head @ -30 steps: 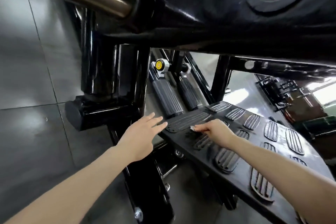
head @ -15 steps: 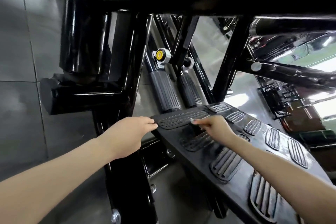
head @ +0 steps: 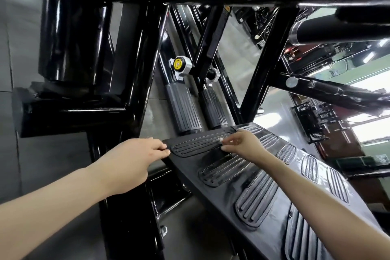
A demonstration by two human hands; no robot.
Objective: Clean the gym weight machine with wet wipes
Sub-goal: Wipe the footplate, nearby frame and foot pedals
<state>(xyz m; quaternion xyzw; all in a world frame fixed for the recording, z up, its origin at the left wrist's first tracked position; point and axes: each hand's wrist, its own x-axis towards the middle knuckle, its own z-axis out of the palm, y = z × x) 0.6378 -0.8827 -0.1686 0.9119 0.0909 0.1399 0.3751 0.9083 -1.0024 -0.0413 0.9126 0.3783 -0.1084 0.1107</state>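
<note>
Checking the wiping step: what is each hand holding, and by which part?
The right hand pinches a small whitish wad, likely the wipe, mostly hidden, on the ribbed tread of the footplate. The left hand grips the footplate by its near corner.

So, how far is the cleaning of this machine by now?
Done: the footplate looks glossy on its far side, maybe wiped already. In hand: the right hand pinches a small white wipe on the top tread; the left hand holds the plate's corner. Left: probably the lower treads, ribbed handles and frame.
</note>
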